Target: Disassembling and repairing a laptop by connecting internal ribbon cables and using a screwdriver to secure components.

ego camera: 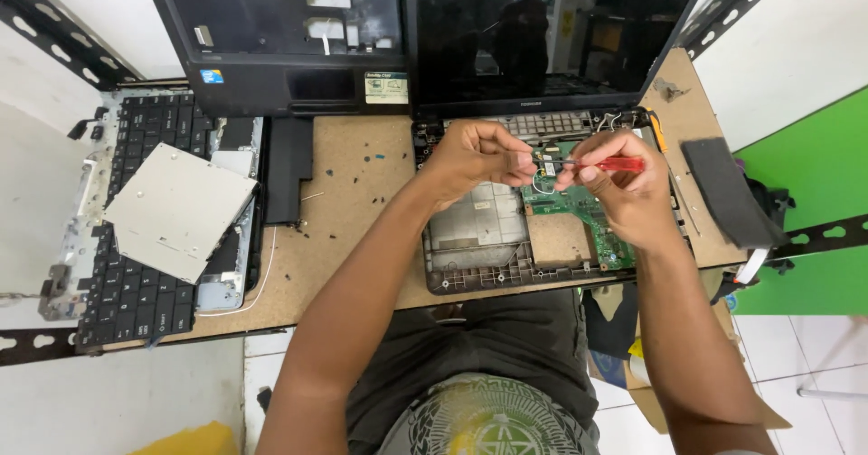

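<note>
An opened laptop base (479,238) lies on the workbench, its green circuit board (579,206) bared and its dark screen (542,30) raised behind. My right hand (624,193) grips a red-handled screwdriver (619,164) whose thin shaft points left over the board. My left hand (475,156) is curled, fingertips pinching at the shaft's tip above the board. What sits under the fingertips is hidden.
A black keyboard (136,238) with a flat silver drive (176,211) on it lies at the left. A black laptop cover (280,39) leans at the back. A black foam strip (723,193) rests at the bench's right edge (696,120). Slotted metal bars frame the bench.
</note>
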